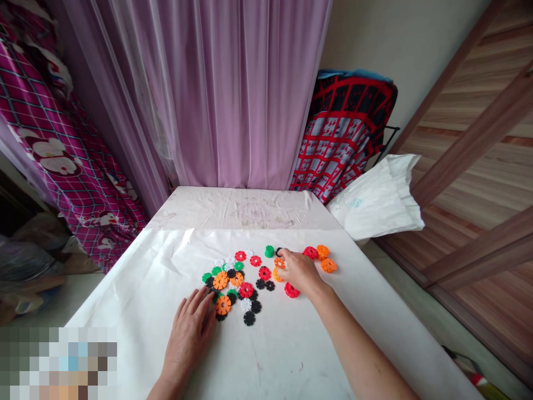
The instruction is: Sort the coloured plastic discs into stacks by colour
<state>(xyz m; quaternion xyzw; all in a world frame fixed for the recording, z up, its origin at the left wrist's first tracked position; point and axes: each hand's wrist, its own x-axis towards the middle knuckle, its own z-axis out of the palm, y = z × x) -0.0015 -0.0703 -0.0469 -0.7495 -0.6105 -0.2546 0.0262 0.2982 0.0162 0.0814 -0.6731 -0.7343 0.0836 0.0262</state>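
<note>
Flat notched plastic discs in orange, red, green, black and white lie loosely spread over the middle of the white-covered table. My left hand (pixel 192 322) rests palm down at the left edge of the spread, fingers apart, its fingertips beside black discs and an orange disc (pixel 223 304). Over the right part, my right hand (pixel 300 271) reaches in with bent fingers at an orange disc (pixel 279 263) and a black disc (pixel 279 251); whether it grips one is hidden. A green stack (pixel 270 251) stands just left of it. Below the hand lies a red stack (pixel 292 290).
Red discs (pixel 310 253) and orange stacks (pixel 328 265) sit right of my right hand. A white bag (pixel 378 200) hangs at the table's right edge. Purple curtains (pixel 233 94) hang beyond the table (pixel 250 208), with a wooden door (pixel 478 183) to the right.
</note>
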